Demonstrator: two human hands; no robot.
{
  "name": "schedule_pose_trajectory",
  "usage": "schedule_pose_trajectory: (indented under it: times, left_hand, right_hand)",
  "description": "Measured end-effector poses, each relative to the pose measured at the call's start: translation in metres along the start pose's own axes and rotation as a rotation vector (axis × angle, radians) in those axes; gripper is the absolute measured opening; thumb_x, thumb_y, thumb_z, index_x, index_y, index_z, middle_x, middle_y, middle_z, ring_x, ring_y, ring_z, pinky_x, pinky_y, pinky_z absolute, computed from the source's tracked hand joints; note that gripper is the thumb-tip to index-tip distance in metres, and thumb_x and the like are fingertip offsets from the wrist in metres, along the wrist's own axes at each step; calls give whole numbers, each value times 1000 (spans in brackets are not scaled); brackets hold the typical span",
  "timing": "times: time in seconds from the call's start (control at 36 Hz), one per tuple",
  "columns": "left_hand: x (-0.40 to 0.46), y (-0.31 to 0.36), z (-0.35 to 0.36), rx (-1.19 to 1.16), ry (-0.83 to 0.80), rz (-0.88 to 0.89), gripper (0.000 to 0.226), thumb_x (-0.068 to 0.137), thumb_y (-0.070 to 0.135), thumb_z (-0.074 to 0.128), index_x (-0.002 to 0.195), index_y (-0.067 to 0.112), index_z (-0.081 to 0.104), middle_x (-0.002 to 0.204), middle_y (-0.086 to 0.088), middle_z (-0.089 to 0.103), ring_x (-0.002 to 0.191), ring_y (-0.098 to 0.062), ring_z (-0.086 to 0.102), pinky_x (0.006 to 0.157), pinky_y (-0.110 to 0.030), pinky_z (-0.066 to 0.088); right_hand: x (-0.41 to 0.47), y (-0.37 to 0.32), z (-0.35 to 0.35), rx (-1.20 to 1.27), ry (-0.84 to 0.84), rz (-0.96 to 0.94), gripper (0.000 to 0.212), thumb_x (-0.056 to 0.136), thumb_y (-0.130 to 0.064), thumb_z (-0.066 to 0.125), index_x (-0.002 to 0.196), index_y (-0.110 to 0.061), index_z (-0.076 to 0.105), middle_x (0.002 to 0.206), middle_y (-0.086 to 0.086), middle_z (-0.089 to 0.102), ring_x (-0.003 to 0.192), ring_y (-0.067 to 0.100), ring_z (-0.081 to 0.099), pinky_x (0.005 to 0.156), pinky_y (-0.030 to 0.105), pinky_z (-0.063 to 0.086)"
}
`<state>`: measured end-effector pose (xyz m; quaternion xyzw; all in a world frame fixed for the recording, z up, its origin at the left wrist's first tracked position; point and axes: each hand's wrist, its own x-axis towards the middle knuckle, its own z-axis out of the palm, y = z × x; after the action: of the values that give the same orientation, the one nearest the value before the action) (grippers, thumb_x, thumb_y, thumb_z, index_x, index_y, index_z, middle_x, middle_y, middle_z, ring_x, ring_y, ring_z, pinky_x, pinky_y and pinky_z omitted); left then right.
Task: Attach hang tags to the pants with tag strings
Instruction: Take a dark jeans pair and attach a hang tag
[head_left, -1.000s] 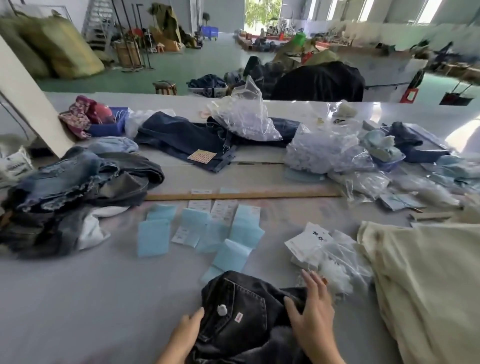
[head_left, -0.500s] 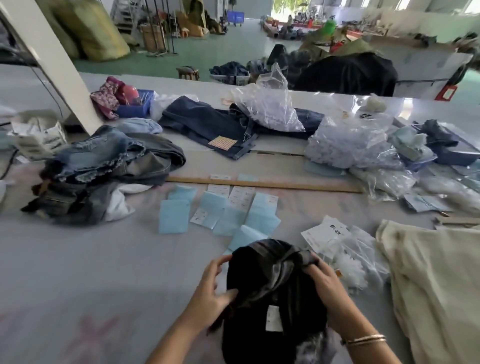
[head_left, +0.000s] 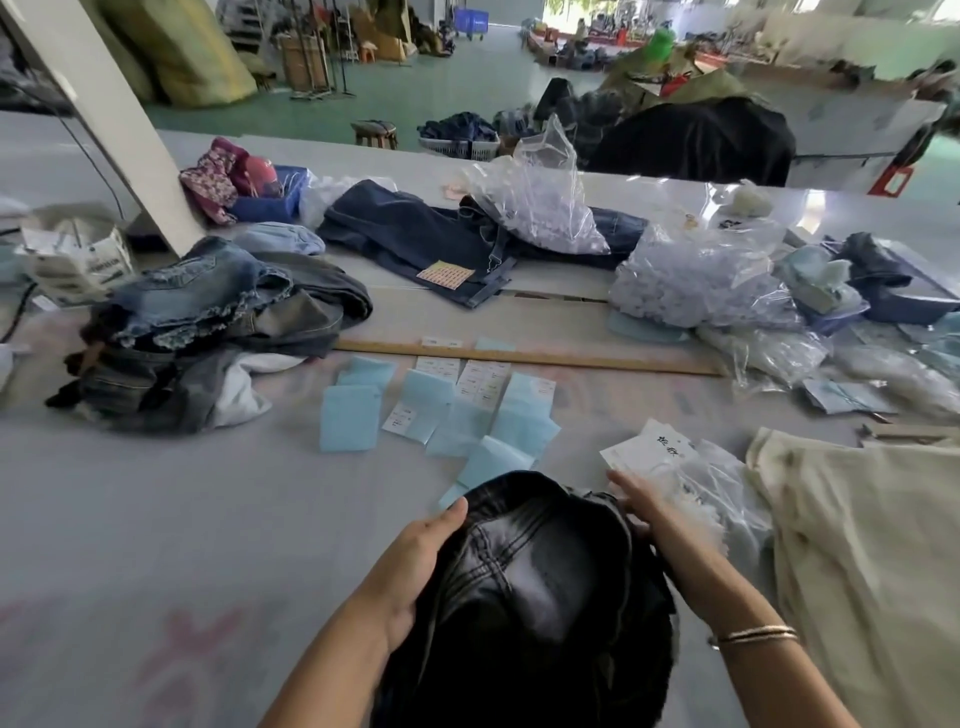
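Black denim pants (head_left: 540, 571) are bunched up at the table's near edge, between my two hands. My left hand (head_left: 415, 561) grips their left side, thumb on top of the fabric. My right hand (head_left: 649, 512) holds the right side with its fingers stretched along the cloth; its thumb is hidden. Light blue hang tags (head_left: 441, 410) and white printed tags lie spread just beyond the pants. A clear bag of white tag strings (head_left: 711, 488) with a white card (head_left: 649, 449) lies right of my right hand.
A pile of jeans (head_left: 208, 322) lies at the left and dark blue jeans (head_left: 410, 234) at the back. A wooden ruler (head_left: 519, 357) crosses the middle. Plastic bags (head_left: 696, 275) crowd the right, cream fabric (head_left: 872, 561) the near right. A white post (head_left: 114, 119) leans at far left.
The pants were turned over and lifted off the table into both hands, then rotated further. My head has tilted down and drawn closer.
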<state>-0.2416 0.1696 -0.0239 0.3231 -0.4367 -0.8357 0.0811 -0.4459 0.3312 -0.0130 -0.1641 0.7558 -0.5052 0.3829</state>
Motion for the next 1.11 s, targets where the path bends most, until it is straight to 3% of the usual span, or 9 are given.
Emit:
schedule_pose_trajectory:
  times: [0.11,0.19,0.31,0.5,0.58,0.67,0.81,0.92,1.11]
  left_hand:
    - [-1,-4,1,-126,26,-55,48,86,41,53,106,2,72,113,-23,68,106,-35,66,92,-41,50]
    - [1,-5,-5,-74,85,-14,42,95,34,49,103,1,73,107,-21,70,101,-33,68,87,-38,52]
    - [8,-6,-18,152,274,153,20,95,17,55,87,12,73,88,-7,75,89,-22,69,70,-22,52]
    - [-2,-11,-14,899,705,815,11,88,7,58,98,8,63,91,2,52,86,-21,54,82,-30,45]
    - [-31,-13,18,899,436,1091,12,90,23,51,85,17,60,80,9,53,72,-8,51,69,-18,42]
    - [-49,-27,48,1013,88,973,27,89,48,55,76,24,58,66,11,56,63,0,52,61,-23,46]
    - [-50,-48,70,1113,194,772,39,76,65,56,77,27,52,67,14,54,65,-2,52,62,-17,42]
    - [-50,-40,71,592,52,511,19,82,29,66,68,21,56,61,9,52,58,-5,47,61,-22,40]
    - [-50,-32,42,-572,-124,52,16,78,14,60,93,10,62,111,-18,68,90,-23,70,68,-31,59]
  right_hand:
    - [-7,1,15,-409,-175,-51,86,68,-66,69,141,-44,30,134,-23,38,123,1,39,99,21,30]
    - [-2,3,20,-577,-64,-120,51,87,-31,67,133,-29,47,124,-5,59,112,13,56,97,28,43]
    - [-3,-1,17,-188,-10,-65,26,92,0,51,97,-15,71,98,7,73,96,22,66,84,31,53]
    - [0,-21,22,294,-170,70,29,93,2,45,104,-3,71,103,21,71,90,29,70,70,29,58]
    - [3,-26,31,289,-146,63,28,93,3,45,100,-3,71,99,20,72,87,29,70,72,31,59]
    - [4,-30,42,270,-116,58,29,94,3,45,93,-7,72,91,16,73,77,24,71,71,31,59]
    - [6,-35,56,224,-75,30,25,95,-2,47,100,-10,69,96,17,72,83,24,69,72,31,57]
    - [1,-35,57,173,-75,-19,24,94,-23,56,116,-12,62,106,9,70,93,16,68,81,28,54]
    - [-25,-14,48,-12,-407,-148,93,66,-43,80,143,-46,27,141,-11,43,122,-1,51,99,23,46]
